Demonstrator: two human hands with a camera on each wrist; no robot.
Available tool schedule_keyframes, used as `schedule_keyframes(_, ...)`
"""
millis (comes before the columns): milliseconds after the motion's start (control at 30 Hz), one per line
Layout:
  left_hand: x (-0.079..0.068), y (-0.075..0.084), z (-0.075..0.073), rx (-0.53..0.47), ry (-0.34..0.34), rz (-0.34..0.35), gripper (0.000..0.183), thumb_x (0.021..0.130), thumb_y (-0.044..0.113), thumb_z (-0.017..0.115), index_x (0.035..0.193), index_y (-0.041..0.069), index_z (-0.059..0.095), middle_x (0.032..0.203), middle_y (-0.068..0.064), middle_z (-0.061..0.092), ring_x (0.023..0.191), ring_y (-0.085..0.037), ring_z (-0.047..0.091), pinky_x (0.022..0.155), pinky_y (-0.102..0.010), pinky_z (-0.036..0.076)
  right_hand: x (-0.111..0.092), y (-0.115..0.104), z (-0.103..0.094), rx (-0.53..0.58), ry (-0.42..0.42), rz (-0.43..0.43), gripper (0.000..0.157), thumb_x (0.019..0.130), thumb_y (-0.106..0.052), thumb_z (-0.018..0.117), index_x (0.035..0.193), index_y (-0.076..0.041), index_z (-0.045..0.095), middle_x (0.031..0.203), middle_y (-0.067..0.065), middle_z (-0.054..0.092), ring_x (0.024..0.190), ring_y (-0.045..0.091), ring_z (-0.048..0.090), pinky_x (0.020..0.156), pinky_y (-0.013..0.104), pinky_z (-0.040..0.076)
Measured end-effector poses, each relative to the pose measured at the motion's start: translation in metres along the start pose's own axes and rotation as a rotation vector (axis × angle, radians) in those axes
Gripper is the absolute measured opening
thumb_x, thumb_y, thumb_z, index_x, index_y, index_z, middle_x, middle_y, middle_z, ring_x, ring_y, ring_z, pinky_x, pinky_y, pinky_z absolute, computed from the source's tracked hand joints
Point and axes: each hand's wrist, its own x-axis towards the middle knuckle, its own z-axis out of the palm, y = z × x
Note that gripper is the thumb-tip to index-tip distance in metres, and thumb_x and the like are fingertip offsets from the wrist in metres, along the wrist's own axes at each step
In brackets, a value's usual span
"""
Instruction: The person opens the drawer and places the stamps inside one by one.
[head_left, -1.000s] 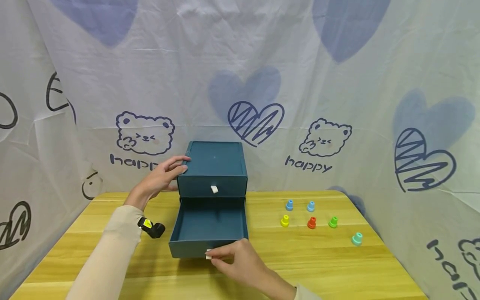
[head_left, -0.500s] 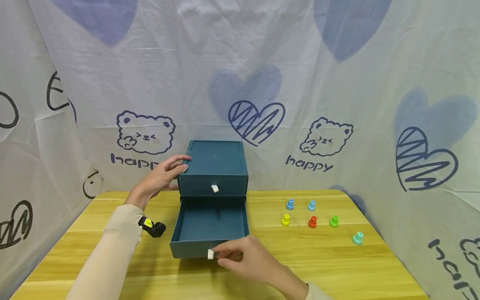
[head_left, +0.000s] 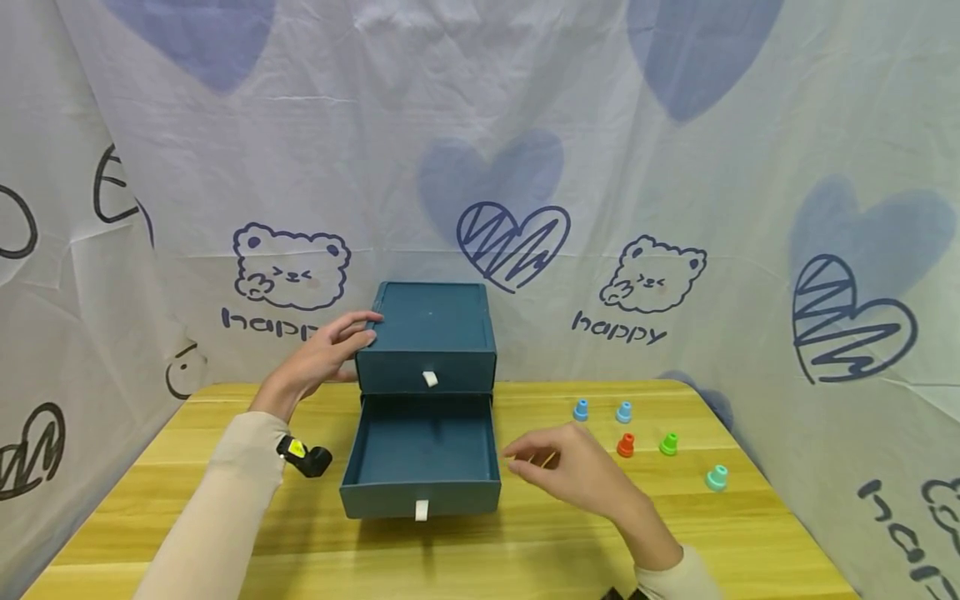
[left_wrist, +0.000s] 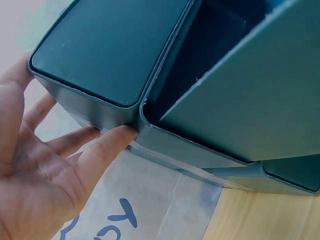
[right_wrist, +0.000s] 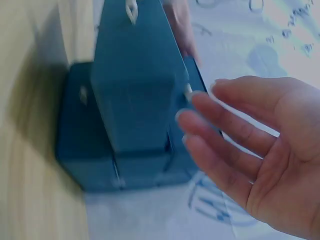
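A dark teal drawer cabinet [head_left: 431,317] stands on the table, its middle drawer [head_left: 420,498] pulled out and bare inside. The upper drawer [head_left: 390,372] is closed. In the right wrist view a lower drawer [right_wrist: 82,125] with a white tab is closed too. My left hand [head_left: 322,354] rests against the cabinet's left side, fingers spread over the upper edge. To the right of the pulled-out drawer, my right hand [head_left: 581,471] hovers with loosely bent fingers, holding nothing. The drawer's white pull tab [head_left: 422,510] hangs free.
Small stepped pegs stand on the right of the wooden table [head_left: 600,542]: a red peg [head_left: 626,445], a green peg [head_left: 669,443], a mint peg [head_left: 717,477] and two blue ones, including a blue peg [head_left: 581,409]. A printed cloth [head_left: 525,350] hangs behind.
My right hand has let go of the middle drawer's tab and moved right and away from the cabinet, now covering the yellow peg. My left hand and the drawer have stayed in place.
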Motion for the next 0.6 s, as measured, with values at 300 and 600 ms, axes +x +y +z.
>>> schedule_keyframes(300,0.001,-0.001,0.0,-0.003,0.004,-0.002,0.059,0.107,0.044,0.054,0.157,0.019,0.038,0.173,-0.018,0.015,0.159,-0.044,0.016,0.11,-0.071,0.043,-0.013,0.04,-0.039,-0.241,0.117,0.079,0.014,0.093,-0.011,0.076,0.106,-0.015,0.081,0.103,0.003,0.08,0.086,0.015,0.075,0.071,0.021,0.061)
schedule_keyframes(600,0.0,-0.001,0.001,0.002,0.011,0.002,0.058,0.107,0.044,0.054,0.157,0.019,0.038,0.172,-0.018,0.018,0.159,-0.044,0.018,0.11,-0.072,0.042,-0.02,0.072,-0.058,-0.323,0.15,0.133,0.018,0.091,-0.007,0.076,0.108,-0.012,0.08,0.113,0.01,0.079,0.095,0.027,0.075,0.074,0.036,0.064)
